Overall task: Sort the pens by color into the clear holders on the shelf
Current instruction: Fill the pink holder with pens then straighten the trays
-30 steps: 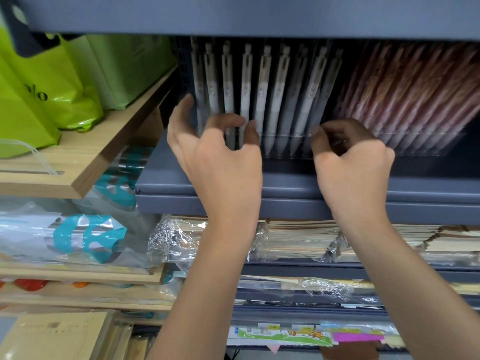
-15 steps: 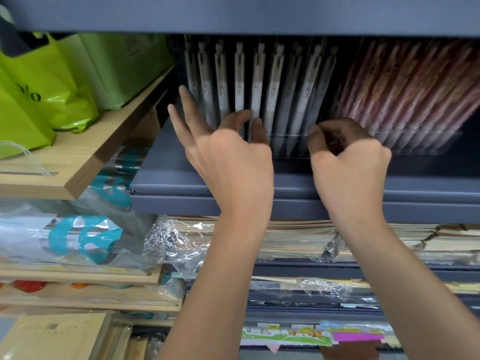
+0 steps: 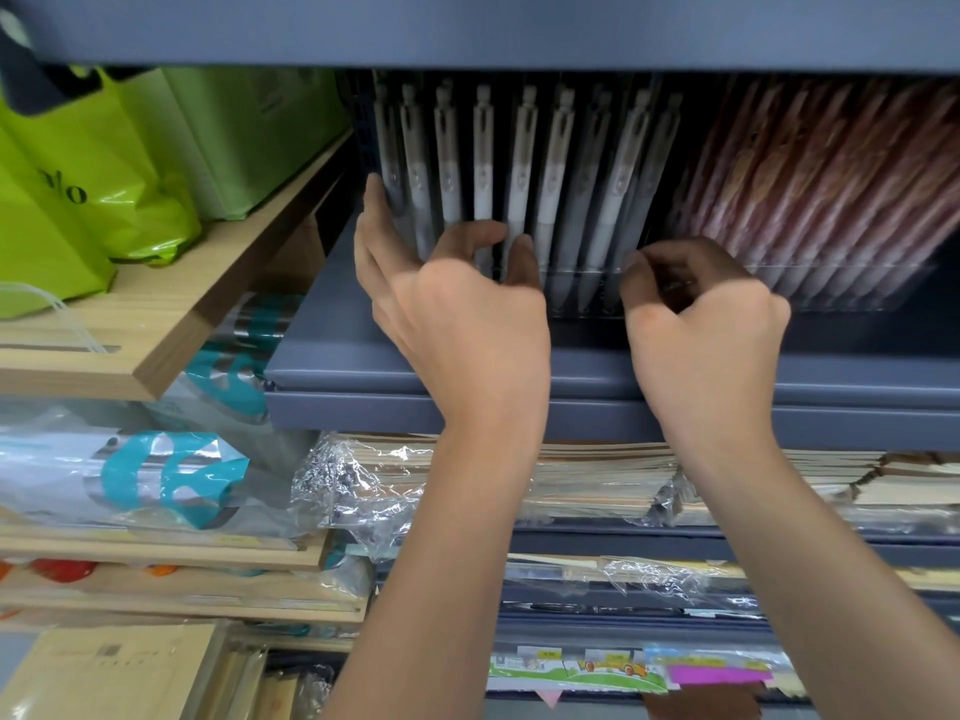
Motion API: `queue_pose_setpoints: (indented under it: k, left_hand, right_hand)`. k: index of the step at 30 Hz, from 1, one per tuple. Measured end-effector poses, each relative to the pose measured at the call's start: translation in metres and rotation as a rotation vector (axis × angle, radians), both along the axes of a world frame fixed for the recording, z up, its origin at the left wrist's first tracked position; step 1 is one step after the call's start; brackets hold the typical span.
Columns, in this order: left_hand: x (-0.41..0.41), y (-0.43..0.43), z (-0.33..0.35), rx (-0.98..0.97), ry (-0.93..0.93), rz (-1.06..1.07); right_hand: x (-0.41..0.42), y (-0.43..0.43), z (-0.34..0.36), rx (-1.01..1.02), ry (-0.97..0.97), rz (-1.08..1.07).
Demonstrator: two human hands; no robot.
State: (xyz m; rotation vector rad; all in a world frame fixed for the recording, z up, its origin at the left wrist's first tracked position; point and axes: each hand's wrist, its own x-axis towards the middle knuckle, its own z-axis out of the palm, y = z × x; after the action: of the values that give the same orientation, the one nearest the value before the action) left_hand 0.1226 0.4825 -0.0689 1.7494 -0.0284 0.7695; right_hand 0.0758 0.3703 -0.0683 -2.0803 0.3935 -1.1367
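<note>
Okay, both grips are up at the blue-grey shelf [image 3: 363, 356], right at the row of white pens [image 3: 524, 168]. Those pens stand nearly upright in the left clear holder [image 3: 582, 296], clickers up, tips down, and the ones toward the right end of the row lean a little to the right.

The left grip [image 3: 457, 324] is right on them. Its outer fingers lie straight against the row's left end, while forefinger and thumb curl in around the lower barrels, so it looks to be gripping white pens.

The right grip [image 3: 706, 330] sits at the row's right end, fingers curled tight at the holder's front lip. Whether anything is pinched inside I cannot tell, because the knuckles hide it. Just right of it, the pink pens [image 3: 831, 189] fill the right clear holder [image 3: 857, 298], leaning harder to the right.

Here's what the next move hangs on: the white pens lie just beyond and above the left grip, long axis running up and away. I'd judge a lift has to go up along the barrel, and the left grip is the nearer one.

Off left are green bags [image 3: 78, 200] on a wooden shelf [image 3: 156, 324], and wrapped notebooks [image 3: 597, 480] sit below.
</note>
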Motion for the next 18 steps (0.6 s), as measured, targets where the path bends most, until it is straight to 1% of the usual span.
queue_pose_setpoints:
  k: [5, 7, 9, 10, 13, 18]
  left_hand:
    - [-0.012, 0.004, 0.002, -0.011, 0.02, 0.004]
    - [-0.02, 0.004, 0.001, 0.015, -0.067, 0.05]
    - [-0.027, 0.0, 0.0, 0.095, -0.177, 0.106]
    - [-0.029, -0.004, 0.001, 0.116, -0.192, 0.095]
    - [-0.029, -0.01, 0.01, 0.169, -0.111, 0.017]
    - [-0.018, -0.011, 0.013, 0.187, -0.052, 0.012]
  right_hand:
    - [0.0, -0.001, 0.0, 0.009, 0.004, 0.013]
    - [-0.001, -0.001, -0.001, 0.001, 0.004, 0.011]
    - [-0.002, 0.0, 0.0, -0.006, 0.009, 0.011]
    - [-0.002, 0.0, 0.0, -0.01, 0.012, 0.01]
    - [-0.002, 0.0, 0.0, -0.013, 0.012, 0.004]
    - [0.0, 0.0, -0.001, -0.017, 0.006, -0.002]
